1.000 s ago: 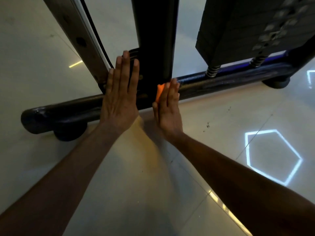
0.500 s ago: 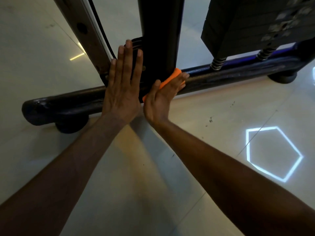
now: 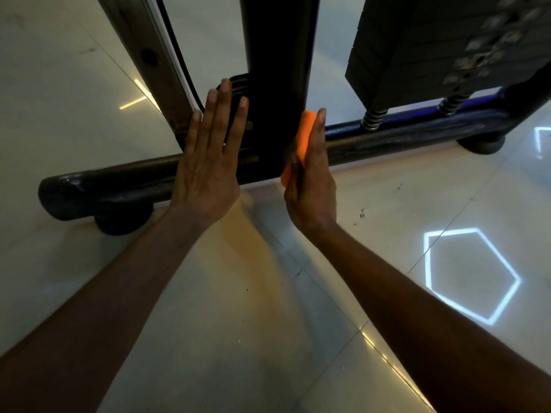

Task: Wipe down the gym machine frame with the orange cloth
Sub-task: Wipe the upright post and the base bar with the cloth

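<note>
Two bare hands are at the foot of the gym machine frame (image 3: 277, 55), its black upright rising off a long base bar (image 3: 119, 186) that lies across the pale tiled floor (image 3: 238, 323) on round feet. Off toward the floor's far right, the weight stack (image 3: 432, 40) hangs above its springs, and a bright pentagon of light (image 3: 471, 275) glows on the tiles nearer the right edge. Left hand (image 3: 208, 165) is flat against the upright's left side, fingers (image 3: 222, 114) straight and spread, grasping nothing. Right hand (image 3: 313, 180) stands edge-on at the upright's right side, straight fingers pressing the orange cloth (image 3: 304, 135) against the metal just where the upright meets the bar.
</note>
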